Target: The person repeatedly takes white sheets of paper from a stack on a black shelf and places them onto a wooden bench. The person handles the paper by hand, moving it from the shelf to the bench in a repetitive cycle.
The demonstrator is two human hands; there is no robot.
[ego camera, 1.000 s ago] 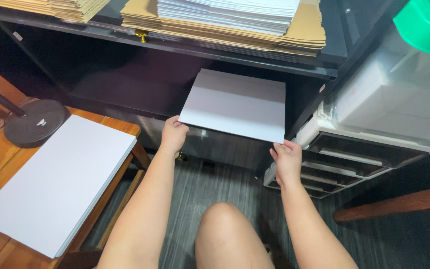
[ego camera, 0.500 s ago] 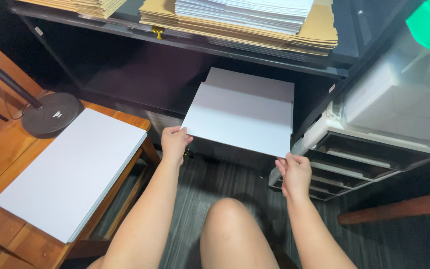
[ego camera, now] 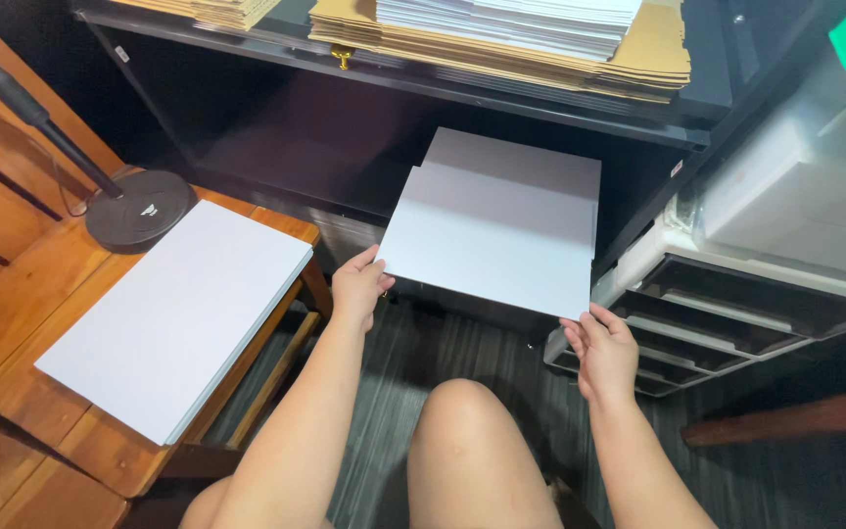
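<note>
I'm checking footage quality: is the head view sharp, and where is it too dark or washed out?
Head view: mostly sharp; the white sheet held by the left hand and right hand is evenly lit and crisp-edged; the shelf recess behind it sinks into near-black; the plastic drawer unit looks pale and slightly washed out.

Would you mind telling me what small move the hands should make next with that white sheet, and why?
Probably swing the white sheet left and lay it on the white stack on the wooden table. The left hand and right hand each grip a near corner, the sheet hangs clear of the dark shelf, and the stack lies flat beside the left arm.
</note>
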